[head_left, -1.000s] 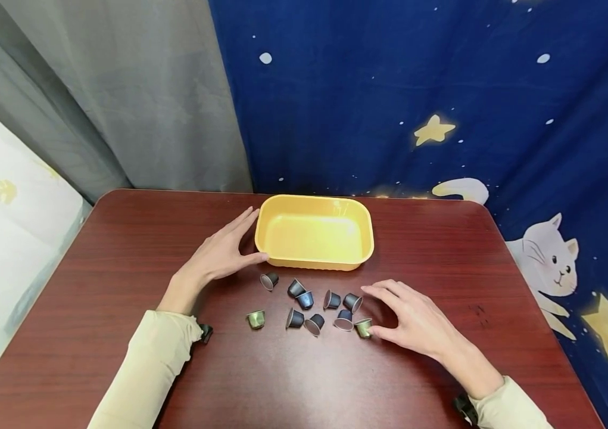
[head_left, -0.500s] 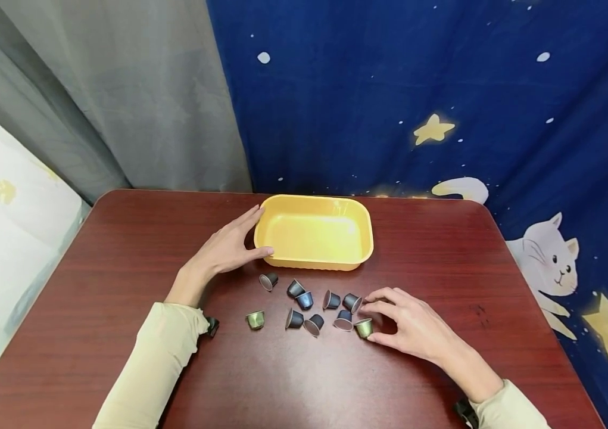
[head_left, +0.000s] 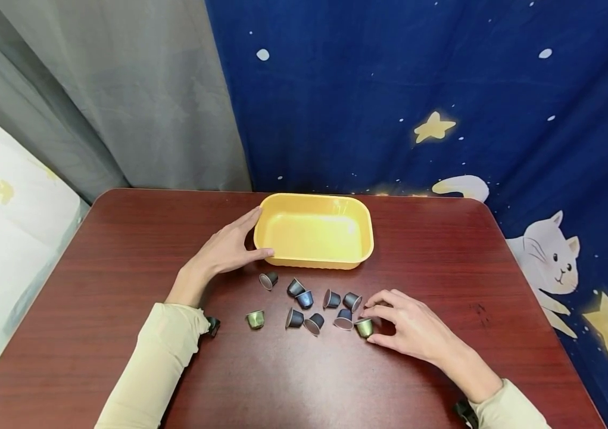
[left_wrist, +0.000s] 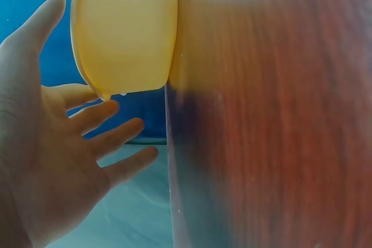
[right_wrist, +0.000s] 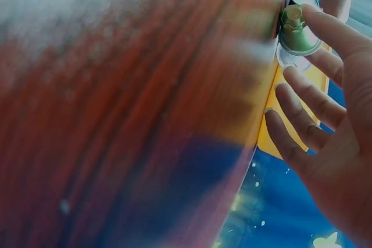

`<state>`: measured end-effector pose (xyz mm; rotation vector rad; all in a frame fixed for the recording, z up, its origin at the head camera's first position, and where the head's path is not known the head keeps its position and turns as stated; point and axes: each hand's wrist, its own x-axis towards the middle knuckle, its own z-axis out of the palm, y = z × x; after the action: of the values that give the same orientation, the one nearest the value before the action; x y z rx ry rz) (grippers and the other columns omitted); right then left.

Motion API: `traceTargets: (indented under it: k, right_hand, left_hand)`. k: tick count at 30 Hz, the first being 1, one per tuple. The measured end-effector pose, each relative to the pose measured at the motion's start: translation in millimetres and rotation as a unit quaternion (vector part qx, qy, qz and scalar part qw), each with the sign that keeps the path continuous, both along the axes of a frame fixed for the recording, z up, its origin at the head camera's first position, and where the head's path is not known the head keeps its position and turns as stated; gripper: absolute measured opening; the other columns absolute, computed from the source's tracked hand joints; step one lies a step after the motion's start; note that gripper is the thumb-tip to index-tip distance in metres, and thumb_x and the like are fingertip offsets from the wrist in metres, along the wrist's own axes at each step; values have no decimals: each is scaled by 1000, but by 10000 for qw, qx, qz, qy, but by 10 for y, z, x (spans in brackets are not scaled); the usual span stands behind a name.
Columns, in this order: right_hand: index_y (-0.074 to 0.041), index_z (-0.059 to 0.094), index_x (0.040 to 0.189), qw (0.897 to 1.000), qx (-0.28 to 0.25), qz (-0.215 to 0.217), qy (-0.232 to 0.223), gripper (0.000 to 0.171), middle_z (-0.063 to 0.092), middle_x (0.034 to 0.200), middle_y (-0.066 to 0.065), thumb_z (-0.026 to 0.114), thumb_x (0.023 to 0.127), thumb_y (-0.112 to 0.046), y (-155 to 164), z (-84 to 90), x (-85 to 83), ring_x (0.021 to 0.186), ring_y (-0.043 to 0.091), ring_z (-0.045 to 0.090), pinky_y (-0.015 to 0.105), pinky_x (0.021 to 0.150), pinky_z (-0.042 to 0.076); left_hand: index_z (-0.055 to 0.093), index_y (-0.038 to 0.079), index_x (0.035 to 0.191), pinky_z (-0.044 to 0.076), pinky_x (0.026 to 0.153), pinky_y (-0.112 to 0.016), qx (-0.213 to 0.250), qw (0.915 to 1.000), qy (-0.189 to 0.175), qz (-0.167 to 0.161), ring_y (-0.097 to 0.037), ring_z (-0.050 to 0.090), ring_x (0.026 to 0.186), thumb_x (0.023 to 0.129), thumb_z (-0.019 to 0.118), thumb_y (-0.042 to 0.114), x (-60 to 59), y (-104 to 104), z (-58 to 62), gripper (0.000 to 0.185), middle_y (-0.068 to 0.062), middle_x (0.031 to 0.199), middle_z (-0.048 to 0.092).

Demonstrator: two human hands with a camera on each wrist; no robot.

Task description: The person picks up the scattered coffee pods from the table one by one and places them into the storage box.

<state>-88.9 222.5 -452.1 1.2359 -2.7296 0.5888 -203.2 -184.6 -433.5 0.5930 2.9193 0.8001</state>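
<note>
Green foil marks the capsule (head_left: 364, 327) we have at our right hand (head_left: 413, 326): it sits at the fingertips, on the side toward our left hand, thumb and forefinger curling in to pinch it, though whether they grip it already we cannot tell for sure. It lies tipped on the wooden table (head_left: 121, 238), its axis running roughly toward the dark capsules (head_left: 314, 307) just beyond it. Our left hand (head_left: 224, 250) lies spread and flat against the near left corner of the yellow tray (head_left: 368, 235), which lies beyond our right fingertips, past the capsules.
</note>
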Motion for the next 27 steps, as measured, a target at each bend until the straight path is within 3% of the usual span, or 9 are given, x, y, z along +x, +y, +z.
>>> traceTargets:
  k: [13,27]
  right_hand:
    - [-28,74,104,9997,142,-45,-196,30,58,105,-18,85,77,-36,-21,-5,3,94,3,57,29,78,52]
    - [-26,77,106,9999,89,-41,74,33,60,111,-12,87,76,-34,-7,-22,6,98,8,55,31,77,52]
  left_hand:
    - [16,20,160,31,115,-44,176,9998,-101,21,-19,31,145,79,61,77,-17,-7,-50,109,4,163,24]
    - [12,23,161,32,114,-44,408,9989,-215,-22,-18,32,144,78,65,74,-25,6,-84,111,4,163,22]
